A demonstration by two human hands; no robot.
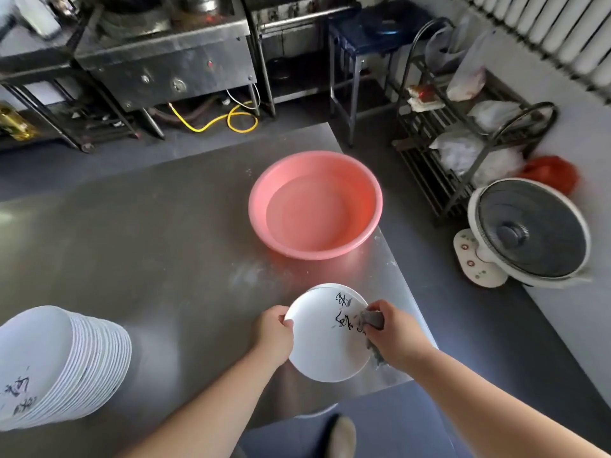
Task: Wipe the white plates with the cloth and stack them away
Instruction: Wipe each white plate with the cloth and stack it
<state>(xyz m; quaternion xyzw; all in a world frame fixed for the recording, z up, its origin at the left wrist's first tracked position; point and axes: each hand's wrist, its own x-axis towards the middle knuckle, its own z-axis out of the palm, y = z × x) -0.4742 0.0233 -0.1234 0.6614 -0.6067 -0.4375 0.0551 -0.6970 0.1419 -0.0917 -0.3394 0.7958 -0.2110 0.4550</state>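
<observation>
Probably well along: a tall stack (66, 365) stands aside; my left hand (274, 332) pinches the rim of this plate (320, 352), while my right hand (395, 337) grips the cloth (373, 320), rubbing it.

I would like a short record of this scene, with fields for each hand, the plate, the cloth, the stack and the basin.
left hand: grips the rim of the white plate
right hand: grips the grey cloth
plate: held over the near edge of the steel table
cloth: pressed on the plate's printed face
stack of white plates: near left on the table
pink basin: upright, farther back, untouched
</observation>
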